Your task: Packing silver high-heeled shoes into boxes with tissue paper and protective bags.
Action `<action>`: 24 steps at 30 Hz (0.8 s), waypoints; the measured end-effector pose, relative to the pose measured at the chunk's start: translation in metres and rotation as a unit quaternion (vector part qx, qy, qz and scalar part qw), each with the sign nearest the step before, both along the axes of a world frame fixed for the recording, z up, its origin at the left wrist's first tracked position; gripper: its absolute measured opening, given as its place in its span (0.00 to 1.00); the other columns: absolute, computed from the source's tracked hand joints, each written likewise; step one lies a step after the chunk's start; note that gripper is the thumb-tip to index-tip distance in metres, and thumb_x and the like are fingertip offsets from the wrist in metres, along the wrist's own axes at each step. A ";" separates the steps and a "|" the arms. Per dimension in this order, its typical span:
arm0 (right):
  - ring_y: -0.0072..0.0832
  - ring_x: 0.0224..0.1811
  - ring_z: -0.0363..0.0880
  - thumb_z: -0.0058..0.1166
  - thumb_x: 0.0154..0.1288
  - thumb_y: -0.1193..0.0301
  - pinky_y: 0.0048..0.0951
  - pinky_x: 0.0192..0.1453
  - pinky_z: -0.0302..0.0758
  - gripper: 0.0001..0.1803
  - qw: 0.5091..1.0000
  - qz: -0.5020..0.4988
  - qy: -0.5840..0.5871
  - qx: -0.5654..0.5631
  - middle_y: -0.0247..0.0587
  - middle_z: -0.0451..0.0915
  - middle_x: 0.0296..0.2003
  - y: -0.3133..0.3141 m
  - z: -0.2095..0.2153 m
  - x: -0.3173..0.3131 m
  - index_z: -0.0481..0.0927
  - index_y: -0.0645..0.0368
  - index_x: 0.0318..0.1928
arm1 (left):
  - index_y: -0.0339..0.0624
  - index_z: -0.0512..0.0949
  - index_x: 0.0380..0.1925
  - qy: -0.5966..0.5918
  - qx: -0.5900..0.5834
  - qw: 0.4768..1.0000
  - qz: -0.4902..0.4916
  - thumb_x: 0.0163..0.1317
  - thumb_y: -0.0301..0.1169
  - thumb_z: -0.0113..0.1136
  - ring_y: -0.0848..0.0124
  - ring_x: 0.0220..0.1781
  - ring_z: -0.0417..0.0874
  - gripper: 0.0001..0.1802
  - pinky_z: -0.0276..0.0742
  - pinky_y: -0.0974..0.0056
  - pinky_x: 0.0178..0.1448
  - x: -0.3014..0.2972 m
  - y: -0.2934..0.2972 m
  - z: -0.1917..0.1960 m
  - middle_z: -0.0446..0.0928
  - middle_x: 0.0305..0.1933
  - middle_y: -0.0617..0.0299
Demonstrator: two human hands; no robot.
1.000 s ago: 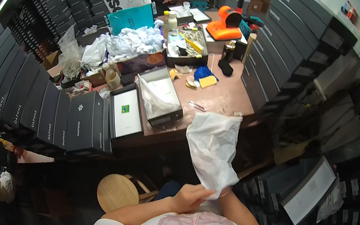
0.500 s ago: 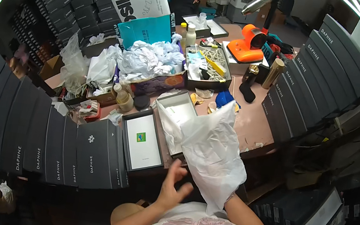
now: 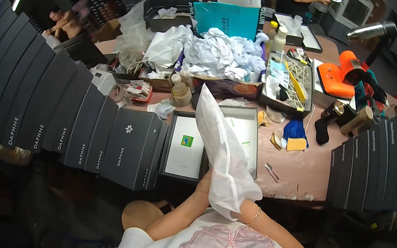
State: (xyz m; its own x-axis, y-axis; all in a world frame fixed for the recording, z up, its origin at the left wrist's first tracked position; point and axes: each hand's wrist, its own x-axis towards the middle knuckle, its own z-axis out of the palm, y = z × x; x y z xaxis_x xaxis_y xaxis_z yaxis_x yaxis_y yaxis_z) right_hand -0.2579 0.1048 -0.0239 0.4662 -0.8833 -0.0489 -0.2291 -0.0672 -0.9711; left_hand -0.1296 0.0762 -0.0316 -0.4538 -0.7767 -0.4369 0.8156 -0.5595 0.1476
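A thin white drawstring-style bag [image 3: 226,163] stands up in front of me, its narrow end pointing away over an open shoe box [image 3: 247,119]. My right forearm [image 3: 266,220], with a bracelet at the wrist, runs into the bag's near end; the hand itself is covered by the white material. Against the bag's left side lies my left hand [image 3: 204,187], its fingers hidden behind the bag. Left of the open box is a dark-rimmed box lid [image 3: 187,146], white inside, with a small green sticker.
Dark shoe boxes line the left [image 3: 126,151] and right [image 3: 386,166]. Behind are crumpled white paper [image 3: 223,52], a tray of sticks [image 3: 289,84] and an orange device [image 3: 337,76]. A small metal tool [image 3: 271,172] lies at right. Two people are in the background.
My left hand has come from apart to the bag's side. The bag has become narrower and more upright, leaning left over the open box. My view has swung toward the left.
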 end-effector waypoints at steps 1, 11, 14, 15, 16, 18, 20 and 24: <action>0.45 0.66 0.63 0.49 0.63 0.63 0.41 0.70 0.58 0.30 0.997 0.038 0.011 -0.060 0.49 0.63 0.65 -0.007 0.006 -0.007 0.63 0.56 0.66 | 0.41 0.67 0.61 -0.076 -0.001 0.997 0.035 0.61 0.40 0.60 0.60 0.58 0.77 0.30 0.73 0.53 0.63 -0.001 -0.004 0.027 0.72 0.59 0.51; 0.34 0.66 0.63 0.57 0.62 0.62 0.34 0.65 0.67 0.40 0.955 -0.082 -0.215 0.185 0.48 0.59 0.67 -0.048 0.017 -0.152 0.55 0.63 0.69 | 0.34 0.61 0.63 -0.694 -0.314 0.638 -0.108 0.43 0.20 0.63 0.65 0.51 0.79 0.42 0.73 0.61 0.58 0.105 -0.044 0.072 0.77 0.49 0.52; 0.37 0.68 0.61 0.60 0.57 0.62 0.35 0.68 0.62 0.45 0.999 0.032 -0.038 0.009 0.51 0.60 0.66 -0.060 0.030 -0.143 0.53 0.65 0.69 | 0.39 0.58 0.66 -0.647 -0.330 0.664 -0.175 0.44 0.21 0.64 0.66 0.50 0.79 0.45 0.73 0.62 0.57 0.043 -0.091 0.098 0.77 0.50 0.51; 0.37 0.68 0.60 0.61 0.56 0.63 0.35 0.68 0.60 0.45 0.996 -0.025 -0.074 0.053 0.52 0.60 0.66 -0.062 0.043 -0.133 0.53 0.65 0.69 | 0.40 0.56 0.68 -0.619 -0.333 0.694 -0.152 0.45 0.22 0.64 0.66 0.50 0.79 0.46 0.73 0.62 0.57 0.030 -0.106 0.087 0.76 0.51 0.51; 0.37 0.68 0.59 0.61 0.56 0.64 0.36 0.69 0.59 0.45 0.986 -0.081 -0.105 0.097 0.53 0.60 0.65 -0.064 0.055 -0.125 0.53 0.65 0.69 | 0.42 0.52 0.69 -0.552 -0.297 0.777 -0.054 0.48 0.22 0.64 0.64 0.54 0.76 0.47 0.71 0.61 0.59 0.006 -0.119 0.073 0.73 0.55 0.50; 0.42 0.68 0.58 0.64 0.54 0.65 0.38 0.70 0.57 0.47 0.973 -0.167 -0.113 0.112 0.58 0.60 0.64 -0.074 0.045 -0.116 0.52 0.66 0.69 | 0.44 0.44 0.71 -0.508 -0.216 0.830 0.081 0.55 0.24 0.62 0.61 0.62 0.69 0.48 0.67 0.60 0.63 -0.033 -0.136 0.016 0.64 0.64 0.48; 0.47 0.67 0.59 0.65 0.54 0.62 0.41 0.69 0.58 0.47 0.978 -0.189 0.084 0.015 0.61 0.60 0.64 -0.094 0.023 -0.100 0.53 0.66 0.69 | 0.43 0.38 0.72 -0.437 -0.051 0.894 0.086 0.63 0.27 0.56 0.59 0.71 0.57 0.46 0.57 0.60 0.70 -0.068 -0.156 0.002 0.50 0.72 0.45; 0.58 0.66 0.58 0.63 0.56 0.56 0.47 0.70 0.55 0.46 0.888 -0.165 0.417 -0.103 0.66 0.59 0.63 -0.120 -0.063 -0.057 0.56 0.67 0.67 | 0.36 0.53 0.70 -0.450 -0.099 0.875 -0.149 0.67 0.33 0.51 0.61 0.66 0.66 0.33 0.63 0.62 0.66 -0.054 -0.132 -0.094 0.59 0.70 0.47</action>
